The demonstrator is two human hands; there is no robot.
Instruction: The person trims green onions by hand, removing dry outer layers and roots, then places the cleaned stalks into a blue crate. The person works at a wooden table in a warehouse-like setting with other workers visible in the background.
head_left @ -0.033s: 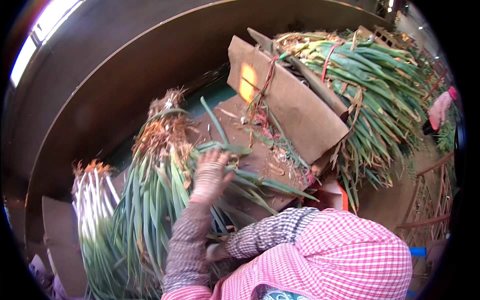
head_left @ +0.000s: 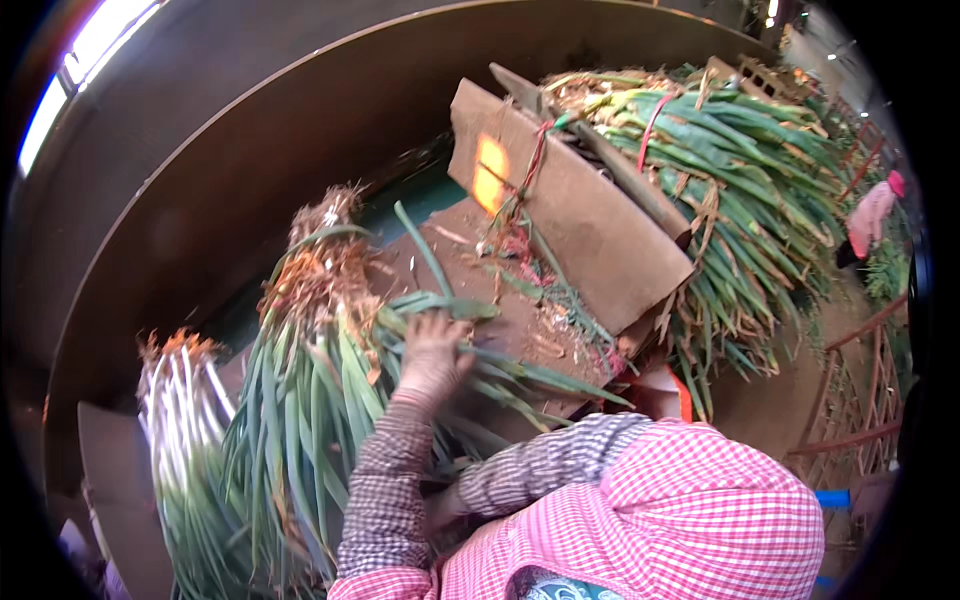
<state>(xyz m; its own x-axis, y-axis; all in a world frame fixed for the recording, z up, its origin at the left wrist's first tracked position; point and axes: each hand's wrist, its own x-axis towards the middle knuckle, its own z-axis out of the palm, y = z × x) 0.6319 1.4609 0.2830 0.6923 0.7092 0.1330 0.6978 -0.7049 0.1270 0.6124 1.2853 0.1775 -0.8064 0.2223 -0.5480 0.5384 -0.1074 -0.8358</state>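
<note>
My left hand point(head_left: 435, 362) rests over loose green onion leaves point(head_left: 455, 305), its fingers spread and slightly blurred. My right hand point(head_left: 443, 508) is in shadow, largely hidden behind my left forearm, and its fingers do not show. Just left of my left hand lies a heap of untrimmed green onions point(head_left: 310, 375), with dry brown skins and roots at the far end. Farther left is a bundle of cleaned green onions point(head_left: 187, 400) with bare white stems and orange-brown root ends. Grey checked sleeves cover both forearms.
A brown board point(head_left: 570, 210) with a yellow-orange mark stands tilted beyond my hands. Behind it is a big stack of green onions point(head_left: 740, 150) with a red tie. A curved dark wall point(head_left: 200, 160) surrounds the work surface. Far right are a person in pink point(head_left: 872, 222) and red railings point(head_left: 865, 440).
My left hand has moved slightly right and nearer to me across the leaves. My right hand has slipped farther behind my left forearm. The onion piles look unchanged.
</note>
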